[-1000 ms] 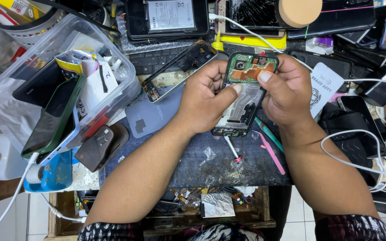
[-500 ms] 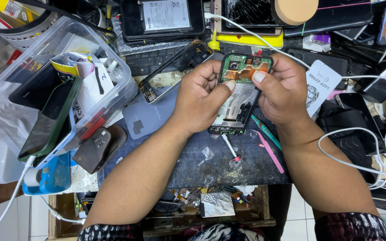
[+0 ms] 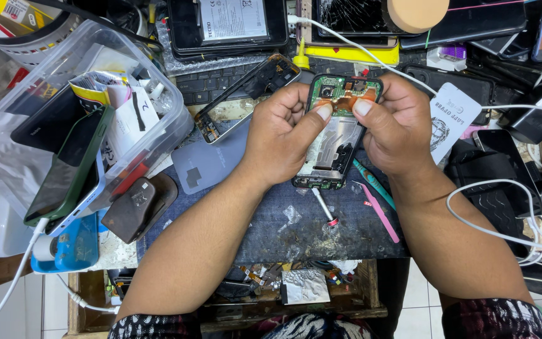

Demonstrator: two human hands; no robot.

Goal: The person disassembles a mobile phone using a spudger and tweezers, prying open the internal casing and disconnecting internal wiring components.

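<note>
Item under handling: an opened phone (image 3: 337, 135), back cover off, with its green circuit board and copper-coloured flex exposed at the upper end. It is held clear above the dark work mat (image 3: 283, 232), tilted with its top away from the person, roughly at the centre of the surface.

The left hand (image 3: 280, 135) wraps the phone's left edge, fingers curled behind it, thumb pressed onto the board area near the top. The right hand (image 3: 396, 125) grips the right edge in the same way, its thumb set down just beside the left thumb. Both hands are closed around the phone; neither is spread.

Directly under the phone lie a small screwdriver (image 3: 322, 208) with a red tip, a teal tool (image 3: 374, 185) and a pink pry tool (image 3: 381, 213). To the left rest a bare phone frame (image 3: 246, 94) and a clear plastic tub (image 3: 45, 125) holding several handsets. White cables (image 3: 490, 226) trail across the right side.

Risks, as judged: thumb pressure on the exposed board could crack a component or tear the flex. The phone is held by its edges only, so a slip would drop it onto the tools below. The crowded surface makes loose small parts easy to lose.
</note>
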